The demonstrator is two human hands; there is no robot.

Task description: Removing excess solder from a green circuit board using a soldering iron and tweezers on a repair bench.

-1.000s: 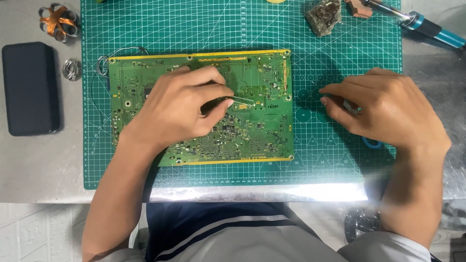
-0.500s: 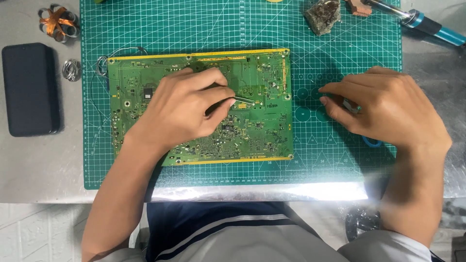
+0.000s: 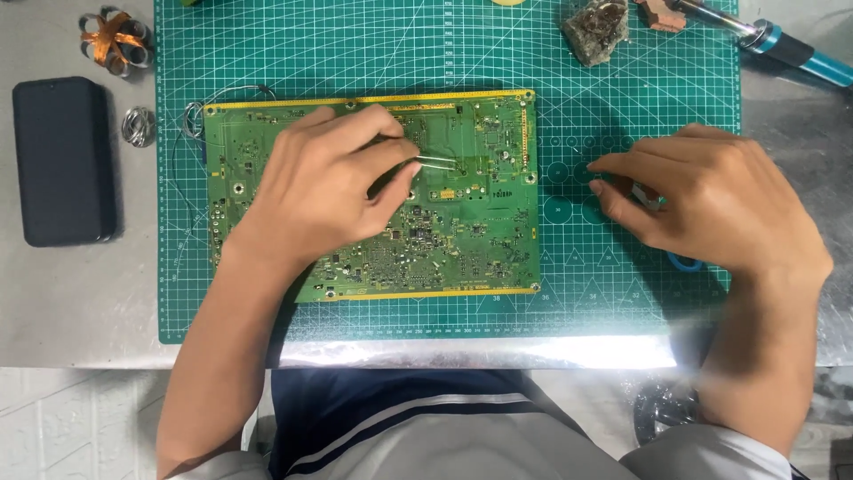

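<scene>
Head camera view: the left hand (image 3: 329, 191) rests on the green circuit board (image 3: 471, 240), fingers pinched on metal tweezers (image 3: 440, 161) whose tips touch the board's upper middle. The board lies flat on the green cutting mat (image 3: 355, 53). The right hand (image 3: 711, 204), fingers curled together, pinches a small grey part (image 3: 646, 196) on the mat, right of the board.
</scene>
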